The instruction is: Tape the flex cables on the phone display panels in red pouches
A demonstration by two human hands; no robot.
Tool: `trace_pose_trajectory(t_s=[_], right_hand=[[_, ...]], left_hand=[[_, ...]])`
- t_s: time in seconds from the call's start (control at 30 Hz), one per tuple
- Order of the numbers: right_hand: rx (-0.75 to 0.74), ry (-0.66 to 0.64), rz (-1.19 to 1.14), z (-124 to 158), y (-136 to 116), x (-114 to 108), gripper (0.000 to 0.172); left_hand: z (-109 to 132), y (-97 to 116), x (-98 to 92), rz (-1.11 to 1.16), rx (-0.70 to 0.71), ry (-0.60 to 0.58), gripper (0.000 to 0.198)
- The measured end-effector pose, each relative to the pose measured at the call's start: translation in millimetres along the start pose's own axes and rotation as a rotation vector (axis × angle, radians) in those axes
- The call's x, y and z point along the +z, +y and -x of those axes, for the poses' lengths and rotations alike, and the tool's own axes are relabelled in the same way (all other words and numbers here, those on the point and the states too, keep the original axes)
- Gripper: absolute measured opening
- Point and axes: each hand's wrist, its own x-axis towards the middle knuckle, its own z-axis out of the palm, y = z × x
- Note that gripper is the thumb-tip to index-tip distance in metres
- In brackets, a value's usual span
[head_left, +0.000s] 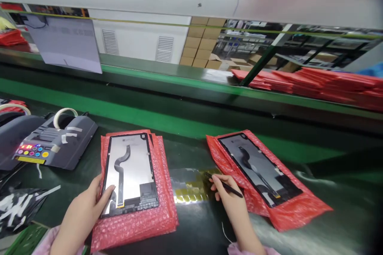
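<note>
Far left: a crumpled black-and-white bag (pixel 18 207) lies at the near edge of the dark table (pixel 194 231).
Machine: a grey tape dispenser (pixel 56 145) with coloured buttons stands behind the bag, with a white tape roll (pixel 64 114) sitting on top of it.
Hanging sheet: a pale paper sheet (pixel 66 44) hangs above the far side of the green belt (pixel 143 117).
Left hand: the left hand (pixel 89 203) grips the lower left corner of the left panel (pixel 130 173). The thumb is pressed on the panel's face and the fingers are curled at its edge.
Left panel: it lies flat, silver back up with a black ribbon cable curving down it, on a stack of red bubble wrap (pixel 140 223) in front of the person.
Middle: a clear sheet of yellow strips (pixel 190 191) lies on the table between the two red stacks.
Right hand: the right hand (pixel 229 201) pinches a thin black tool (pixel 224 185) between thumb and fingertips, its tip over the yellow strips.
Right panel: a second panel (pixel 260 169), darker and lying at an angle, rests on a red bubble bag (pixel 299 211) just beside the right hand.
Far right: red bags (pixel 329 83) are stacked along the far ledge, and cardboard boxes (pixel 203 44) stand behind it.
</note>
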Motion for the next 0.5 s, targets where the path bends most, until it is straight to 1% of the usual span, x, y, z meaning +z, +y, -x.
trace_pose_trajectory(t_s=[0.1, 0.17, 0.2, 0.23, 0.3, 0.37, 0.4, 0.43, 0.5], right_hand=[[0.023, -0.004, 0.035, -2, 2, 0, 0.06], [0.042, 0.005, 0.05, -4, 2, 0, 0.059], [0.051, 0.014, 0.054, -6, 2, 0, 0.06], [0.057, 0.023, 0.053, -7, 2, 0, 0.061], [0.057, 0.038, 0.042, -9, 1, 1, 0.063], [0.05, 0.059, 0.0, -6, -3, 3, 0.065], [0.054, 0.073, -0.041, -3, -6, 5, 0.064], [0.067, 0.086, -0.095, 1, -9, 7, 0.063], [0.112, 0.092, -0.21, 16, -17, 14, 0.061]], left_hand=[[-5, -6, 3.4, -0.009, 0.026, -0.009, 0.08], [-9, -15, 4.0, 0.072, 0.051, 0.017, 0.077], [-11, -22, 3.1, 0.158, 0.064, 0.037, 0.078], [-13, -30, 1.2, 0.281, 0.068, 0.045, 0.08], [-19, -51, -5.6, 0.608, 0.027, 0.02, 0.088], [-24, -75, -16.0, 0.952, -0.068, -0.01, 0.092], [-26, -87, -21.9, 1.095, -0.125, 0.001, 0.094], [-29, -98, -27.9, 1.207, -0.174, 0.027, 0.094], [-33, -116, -39.2, 1.345, -0.228, 0.081, 0.097]])
